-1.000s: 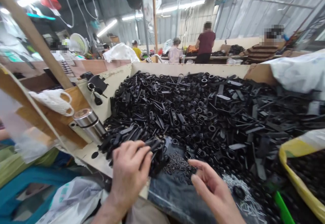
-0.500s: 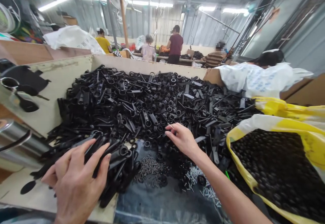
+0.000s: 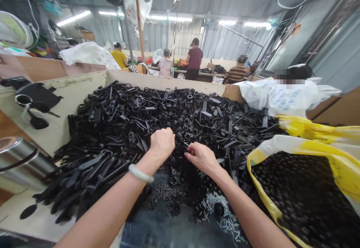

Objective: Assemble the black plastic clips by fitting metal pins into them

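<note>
My left hand (image 3: 162, 143), a pale bangle (image 3: 140, 173) on its wrist, is closed over the middle of a heap of black plastic parts (image 3: 120, 109). Its fingertips are turned away, hiding whatever they hold. Just to its right, my right hand (image 3: 203, 157) pinches a thin, shiny metal pin (image 3: 185, 143) between thumb and fingers, the tip pointing toward the left hand. Black rings (image 3: 185, 124) lie beyond both hands. Nearer me are a pile of small dark metal pieces (image 3: 161, 193) and a scatter of silvery pins (image 3: 215, 205).
Handled black parts (image 3: 84, 177) lie in a stack at left, beside a steel flask (image 3: 21, 162). At right a yellow and white bag (image 3: 263, 147) holds many small black pieces (image 3: 306, 188). A wooden wall (image 3: 168, 79) borders the heap; several people work beyond.
My left hand has moved from the stack of black parts at left to the middle, beside my right hand, and closed. The right hand keeps its pinch. The view has tilted slightly up.
</note>
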{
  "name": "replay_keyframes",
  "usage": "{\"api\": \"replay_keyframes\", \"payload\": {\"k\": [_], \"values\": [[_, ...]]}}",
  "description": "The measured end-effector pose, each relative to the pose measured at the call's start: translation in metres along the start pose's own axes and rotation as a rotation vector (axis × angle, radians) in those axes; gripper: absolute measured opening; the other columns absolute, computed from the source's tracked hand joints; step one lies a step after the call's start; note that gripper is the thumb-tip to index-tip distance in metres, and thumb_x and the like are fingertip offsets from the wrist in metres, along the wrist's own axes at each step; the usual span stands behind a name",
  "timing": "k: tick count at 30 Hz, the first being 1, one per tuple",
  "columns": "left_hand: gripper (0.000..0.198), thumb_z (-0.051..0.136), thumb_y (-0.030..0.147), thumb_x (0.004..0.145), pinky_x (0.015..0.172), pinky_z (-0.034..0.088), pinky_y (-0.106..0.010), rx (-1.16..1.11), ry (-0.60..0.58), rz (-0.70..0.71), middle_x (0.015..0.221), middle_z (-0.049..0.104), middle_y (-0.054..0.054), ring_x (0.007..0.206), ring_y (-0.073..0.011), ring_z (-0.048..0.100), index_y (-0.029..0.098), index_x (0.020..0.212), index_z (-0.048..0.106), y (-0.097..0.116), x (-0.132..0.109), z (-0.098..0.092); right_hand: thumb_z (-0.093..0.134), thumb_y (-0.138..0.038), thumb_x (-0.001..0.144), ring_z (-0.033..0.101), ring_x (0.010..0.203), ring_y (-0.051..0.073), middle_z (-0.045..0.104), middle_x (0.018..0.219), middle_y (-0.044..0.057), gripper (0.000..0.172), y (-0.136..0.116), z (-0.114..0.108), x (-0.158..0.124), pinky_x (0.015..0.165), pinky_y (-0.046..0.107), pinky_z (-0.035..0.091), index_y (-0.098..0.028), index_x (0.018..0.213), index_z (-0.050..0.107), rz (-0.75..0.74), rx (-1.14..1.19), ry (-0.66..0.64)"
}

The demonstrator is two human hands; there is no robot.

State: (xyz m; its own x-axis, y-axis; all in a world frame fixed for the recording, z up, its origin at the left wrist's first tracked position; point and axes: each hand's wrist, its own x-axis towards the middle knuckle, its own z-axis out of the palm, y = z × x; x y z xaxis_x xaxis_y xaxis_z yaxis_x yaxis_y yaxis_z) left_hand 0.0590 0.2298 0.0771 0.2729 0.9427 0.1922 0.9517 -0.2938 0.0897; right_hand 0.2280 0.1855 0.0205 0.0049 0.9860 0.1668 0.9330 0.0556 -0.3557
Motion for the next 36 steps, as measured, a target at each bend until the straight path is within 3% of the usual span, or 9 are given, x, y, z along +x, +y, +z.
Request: {"api": "replay_keyframes", "payload": {"k": [7, 15, 19, 22, 24, 27, 31, 33, 36], "values": [[0.038, 0.068, 0.040, 0.098, 0.092, 0.060, -0.047, -0.015, -0.118, -0.142, 0.124, 0.070, -0.010, 0.106, -0.0251, 0.070, 0.017, 0.128, 0.064, -0.004, 0.040, 0.033, 0.061, -0.030, 0.098, 0.064, 0.076, 0.018, 0.069, 0.087, 0.001, 0.015, 0.034, -0.011, -0.025, 0.065, 0.027, 0.037, -0.022, 0.090, 0.072, 0.002, 0.093, 0.099], [0.030, 0.067, 0.036, 0.099, 0.093, 0.058, -0.047, -0.129, -0.108, -0.130, 0.120, 0.070, -0.008, 0.105, -0.0250, 0.070, 0.017, 0.123, 0.065, -0.008, 0.030, 0.023, 0.045, -0.033, 0.105, 0.068, 0.079, 0.022, 0.071, 0.087, 0.006, 0.036, 0.027, -0.018, -0.046, 0.071, 0.031, 0.046, -0.022, 0.093, 0.077, -0.157, 0.297, 0.134], [0.044, 0.059, 0.017, 0.092, 0.093, 0.051, -0.045, -0.283, -0.060, -0.055, 0.099, 0.071, -0.006, 0.098, -0.0282, 0.070, 0.017, 0.136, 0.050, -0.010, -0.013, 0.009, 0.047, -0.030, 0.104, 0.073, 0.094, 0.022, 0.079, 0.107, 0.008, 0.035, 0.013, -0.015, -0.077, 0.085, 0.031, 0.053, -0.019, 0.122, 0.074, -0.190, 0.437, 0.141], [0.051, 0.054, 0.016, 0.088, 0.080, 0.051, -0.034, -0.473, -0.120, 0.009, 0.080, 0.065, 0.003, 0.080, -0.0221, 0.068, 0.020, 0.137, 0.040, -0.011, -0.069, 0.013, 0.050, -0.031, 0.103, 0.073, 0.080, 0.018, 0.080, 0.098, 0.006, 0.034, -0.003, -0.006, -0.112, 0.073, 0.026, 0.055, -0.018, 0.126, 0.072, -0.135, 0.624, 0.140], [0.052, 0.055, 0.018, 0.085, 0.064, 0.048, -0.026, -0.658, -0.253, 0.033, 0.071, 0.059, 0.008, 0.066, -0.0171, 0.062, 0.022, 0.134, 0.042, -0.013, -0.111, 0.024, 0.055, -0.033, 0.103, 0.070, 0.070, 0.016, 0.078, 0.086, 0.002, 0.028, -0.016, 0.002, -0.136, 0.063, 0.023, 0.053, -0.020, 0.119, 0.073, -0.071, 0.765, 0.139], [0.041, 0.059, 0.022, 0.080, 0.062, 0.049, -0.025, -1.348, -0.648, -0.141, 0.088, 0.062, 0.001, 0.075, -0.0161, 0.058, 0.020, 0.120, 0.051, -0.014, -0.168, 0.043, 0.061, -0.029, 0.101, 0.067, 0.065, 0.014, 0.075, 0.080, -0.001, 0.017, -0.032, 0.014, -0.167, 0.059, 0.021, 0.050, -0.024, 0.107, 0.076, -0.052, 0.830, 0.152], [0.025, 0.057, 0.024, 0.085, 0.056, 0.042, -0.022, -1.484, -0.753, -0.265, 0.091, 0.057, 0.002, 0.067, -0.0118, 0.048, 0.022, 0.110, 0.056, -0.017, -0.216, 0.057, 0.063, -0.020, 0.099, 0.068, 0.073, 0.013, 0.073, 0.092, 0.001, 0.018, -0.041, 0.029, -0.191, 0.065, 0.019, 0.053, -0.027, 0.105, 0.079, -0.130, 0.831, 0.173], [0.025, 0.052, 0.022, 0.089, 0.065, 0.046, -0.023, -1.451, -0.739, -0.268, 0.095, 0.061, 0.001, 0.072, -0.0120, 0.053, 0.023, 0.113, 0.057, -0.018, -0.229, 0.060, 0.063, -0.017, 0.100, 0.069, 0.080, 0.014, 0.072, 0.095, 0.001, 0.021, -0.041, 0.036, -0.198, 0.069, 0.019, 0.054, -0.028, 0.109, 0.079, -0.164, 0.828, 0.161], [0.038, 0.051, 0.017, 0.089, 0.102, 0.047, -0.032, -1.360, -0.669, -0.213, 0.125, 0.066, -0.004, 0.117, -0.0203, 0.059, 0.025, 0.126, 0.058, -0.021, -0.241, 0.064, 0.062, -0.012, 0.101, 0.071, 0.084, 0.014, 0.073, 0.097, 0.002, 0.026, -0.041, 0.044, -0.206, 0.073, 0.020, 0.056, -0.027, 0.116, 0.076, -0.208, 0.801, 0.137]]}}
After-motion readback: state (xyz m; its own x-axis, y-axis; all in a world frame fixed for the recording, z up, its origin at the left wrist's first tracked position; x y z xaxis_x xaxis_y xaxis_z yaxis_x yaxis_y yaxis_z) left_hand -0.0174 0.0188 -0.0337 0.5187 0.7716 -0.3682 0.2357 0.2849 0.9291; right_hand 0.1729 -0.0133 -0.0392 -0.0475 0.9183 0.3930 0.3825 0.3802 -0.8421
